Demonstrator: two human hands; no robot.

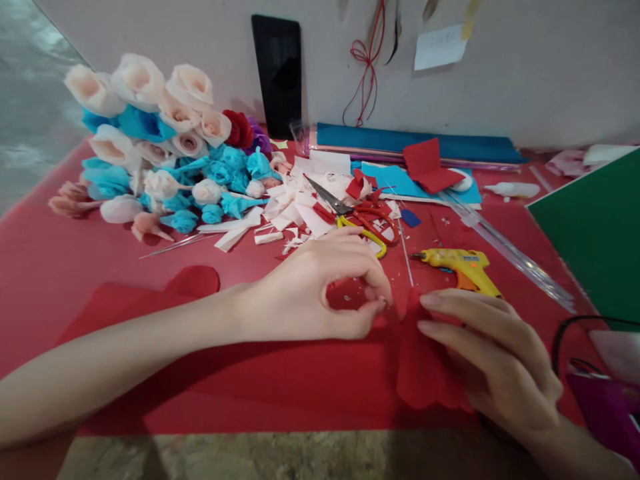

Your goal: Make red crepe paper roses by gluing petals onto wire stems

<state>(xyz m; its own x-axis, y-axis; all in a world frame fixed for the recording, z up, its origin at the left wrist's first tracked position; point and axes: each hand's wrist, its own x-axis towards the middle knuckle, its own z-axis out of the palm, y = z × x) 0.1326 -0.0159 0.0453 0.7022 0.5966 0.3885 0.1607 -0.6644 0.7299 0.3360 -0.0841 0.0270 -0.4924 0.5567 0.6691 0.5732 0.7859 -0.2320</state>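
Note:
My left hand (320,287) hovers over the red sheet (280,380), thumb and index fingertips pinched together; whether anything small lies between them cannot be made out. Beside it, my right hand (495,360) holds a folded piece of red crepe paper (425,360) with a scalloped lower edge, the fingers along its right side. A thin white stick (406,257) rises from the top of this paper. Scissors (345,212) with red and yellow handles lie beyond my left hand. The yellow glue gun (465,263) lies just beyond my right hand.
Peach, blue and red paper flowers (150,153) are piled at the back left. White paper scraps (300,200) surround the scissors. A black phone (278,77) leans on the wall. Clear sticks (520,257), a small white bottle (513,191) and a green board (595,233) are at the right.

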